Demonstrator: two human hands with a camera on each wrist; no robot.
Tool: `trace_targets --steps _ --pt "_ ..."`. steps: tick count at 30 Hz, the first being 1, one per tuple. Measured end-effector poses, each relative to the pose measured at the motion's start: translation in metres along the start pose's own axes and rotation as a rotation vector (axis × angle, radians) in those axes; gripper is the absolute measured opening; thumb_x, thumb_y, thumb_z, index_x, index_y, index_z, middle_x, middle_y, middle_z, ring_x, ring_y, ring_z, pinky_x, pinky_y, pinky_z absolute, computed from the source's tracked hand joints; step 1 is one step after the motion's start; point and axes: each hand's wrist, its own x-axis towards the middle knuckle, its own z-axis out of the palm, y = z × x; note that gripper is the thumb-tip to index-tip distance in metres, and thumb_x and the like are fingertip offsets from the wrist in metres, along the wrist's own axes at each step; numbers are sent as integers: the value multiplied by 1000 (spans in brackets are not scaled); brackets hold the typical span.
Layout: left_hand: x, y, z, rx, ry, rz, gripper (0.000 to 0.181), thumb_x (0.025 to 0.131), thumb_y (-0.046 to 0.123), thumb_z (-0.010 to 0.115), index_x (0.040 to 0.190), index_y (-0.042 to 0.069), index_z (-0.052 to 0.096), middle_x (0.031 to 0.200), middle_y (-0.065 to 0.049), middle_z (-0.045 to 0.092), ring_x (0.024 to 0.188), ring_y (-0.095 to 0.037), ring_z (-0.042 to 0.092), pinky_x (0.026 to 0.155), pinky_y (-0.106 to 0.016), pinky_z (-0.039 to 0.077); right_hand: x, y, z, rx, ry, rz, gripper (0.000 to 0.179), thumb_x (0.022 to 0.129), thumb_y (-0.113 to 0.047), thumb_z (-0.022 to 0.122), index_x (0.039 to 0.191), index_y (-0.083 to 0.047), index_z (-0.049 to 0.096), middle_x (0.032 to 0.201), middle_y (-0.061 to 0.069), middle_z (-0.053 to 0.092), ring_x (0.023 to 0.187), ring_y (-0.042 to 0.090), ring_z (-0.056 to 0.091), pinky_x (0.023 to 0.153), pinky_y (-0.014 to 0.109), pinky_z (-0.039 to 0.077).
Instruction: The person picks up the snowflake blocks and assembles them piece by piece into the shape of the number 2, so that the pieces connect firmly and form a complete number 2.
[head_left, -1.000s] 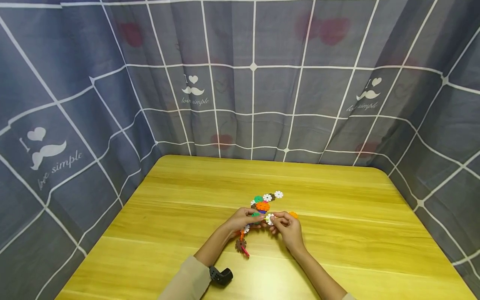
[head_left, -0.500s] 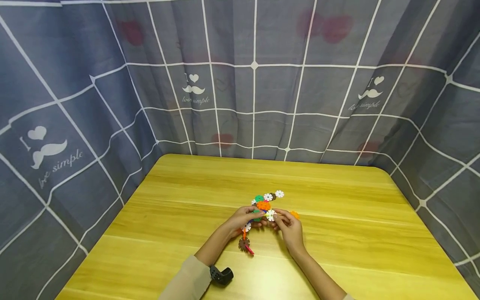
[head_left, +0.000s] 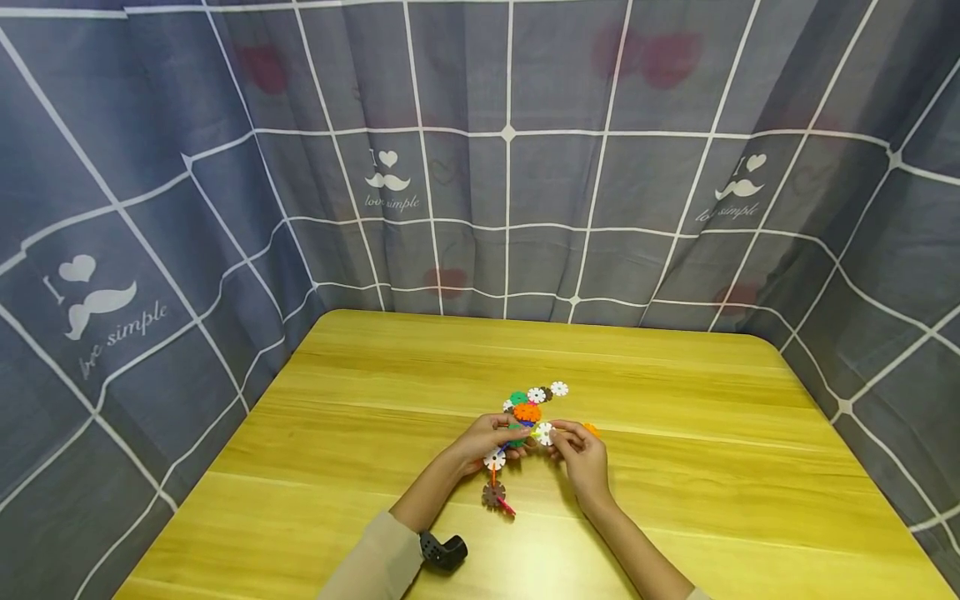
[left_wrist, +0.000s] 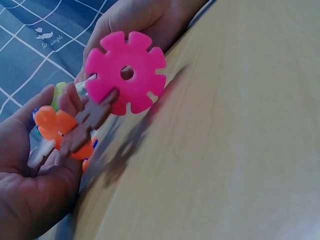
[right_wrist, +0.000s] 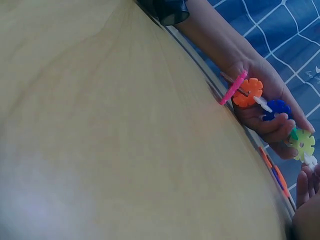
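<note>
A chain of notched plastic snowflake discs runs between both hands, low over the table. My left hand (head_left: 483, 440) pinches it around the green disc (head_left: 516, 434). From there hang a white disc (head_left: 494, 459), an orange one (right_wrist: 248, 93), a brown one (head_left: 493, 495) and, at the end, a pink disc (left_wrist: 115, 65). A blue disc (right_wrist: 278, 109) shows by the left fingers. On the other side, a yellow disc (right_wrist: 302, 142) links to a white disc (head_left: 545, 433), which my right hand (head_left: 585, 462) pinches between thumb and fingers.
Just beyond the hands, more joined discs lie on the wooden table (head_left: 675, 400), among them an orange one (head_left: 527, 412) and a white one (head_left: 559, 388). Another orange disc (head_left: 591, 429) peeks out behind the right hand. A grid-patterned curtain (head_left: 465, 167) surrounds the table.
The brown and pink tail of the chain has swung a little to the right. My right hand and its white disc have shifted slightly right; the left hand stays nearly in place.
</note>
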Motion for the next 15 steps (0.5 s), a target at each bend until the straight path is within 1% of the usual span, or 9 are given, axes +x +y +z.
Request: trace_targets --steps 2,5,7,9,11,15 --pt "0 0 -3 9 -16 7 15 88 19 64 87 4 62 90 -12 68 64 -11 61 59 -21 50 1 -1 -1 21 17 28 20 86 -2 63 102 11 61 76 23 62 61 18 60 54 25 52" --pt "0 1 -8 -13 -32 3 13 89 19 63 86 6 62 92 -11 67 62 -10 57 57 -20 47 4 -2 -3 66 51 58 21 87 0 61 104 11 59 73 15 64 62 17 61 56 25 52" --pt "-1 2 -12 -41 -50 -16 12 89 19 62 86 7 62 95 -12 66 63 -10 56 57 -20 47 5 -3 -4 96 57 74 22 88 0 60 106 11 57 73 9 64 65 17 62 60 26 53" --pt "-2 4 -13 -65 -54 -39 11 90 18 61 86 8 61 97 -14 65 64 -10 56 57 -19 47 5 -3 -4 131 38 74 24 88 1 59 108 12 53 74 5 65 67 17 64 65 29 54" --pt "-2 5 -12 -73 -55 -59 11 90 18 61 88 7 61 99 -16 65 64 -10 57 57 -19 48 5 -3 -4 161 2 75 26 87 4 59 110 13 50 77 6 65 71 19 65 69 33 54" --pt "-1 5 -8 -73 -40 -73 20 89 19 63 99 2 61 99 -18 66 62 -9 57 56 -18 49 4 -2 -5 178 -71 85 38 84 8 61 119 11 48 83 9 62 74 23 67 73 37 53"
